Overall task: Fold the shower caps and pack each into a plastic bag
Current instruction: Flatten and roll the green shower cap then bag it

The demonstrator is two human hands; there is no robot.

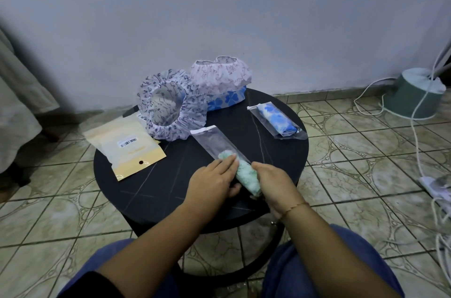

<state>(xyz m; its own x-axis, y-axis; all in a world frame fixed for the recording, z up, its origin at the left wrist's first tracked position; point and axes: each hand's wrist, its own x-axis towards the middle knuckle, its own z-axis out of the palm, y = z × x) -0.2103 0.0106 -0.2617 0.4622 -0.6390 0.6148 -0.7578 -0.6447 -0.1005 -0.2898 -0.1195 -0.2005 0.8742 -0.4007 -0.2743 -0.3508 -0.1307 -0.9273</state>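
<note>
Packing step: a rolled green shower cap (246,174), partly entered into a clear plastic bag (214,142) on the round table (170,175), is pressed by the flat-fingered left hand (211,181) and gripped by the right hand (273,188) (a further push inward is judged next).

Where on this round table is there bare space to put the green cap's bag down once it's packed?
Bare top shows between the clear bag and the packed blue cap, and at the near-left rim of the table below the yellow pouches. The far side is crowded by the music-note cap and pink cap.
</note>
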